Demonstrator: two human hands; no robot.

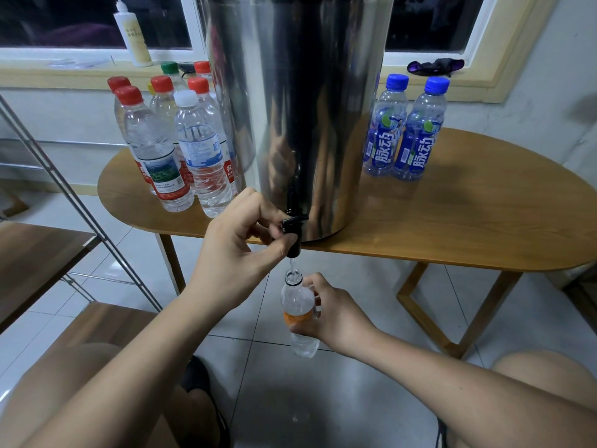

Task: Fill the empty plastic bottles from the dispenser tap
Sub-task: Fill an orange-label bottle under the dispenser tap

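Steel cylindrical dispenser [300,108] on oval wooden table [452,221]. Left hand [239,240]: fingers pinching black plastic tap [294,227]. Right hand [336,312]: fingers curled round clear, orange-labelled bottle [296,302], uncapped, directly beneath spout.

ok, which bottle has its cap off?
The orange-labelled bottle, held in the right hand under the tap. Its neck is open; the other bottles on the table all wear caps.

A steel dispenser [297,108] stands on the wooden table [484,221] between clear bottles [155,147] and blue-labelled bottles [420,140].
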